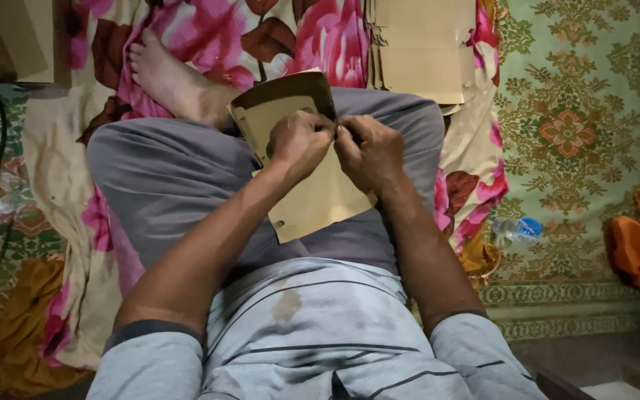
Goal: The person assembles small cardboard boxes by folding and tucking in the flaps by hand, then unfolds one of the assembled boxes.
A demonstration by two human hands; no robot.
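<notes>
On a pink floral cloth (pixel 209 37), centre frame, my left hand (pixel 299 143) and right hand (pixel 370 152) pinch a tan cut cardboard sheet (pixel 312 200) on my lap; light, bendable, best gripped at edges.

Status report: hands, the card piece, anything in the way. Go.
Left hand and right hand both pinching tan card piece on lap. Card stack beyond knee. Nothing in the way.
</notes>
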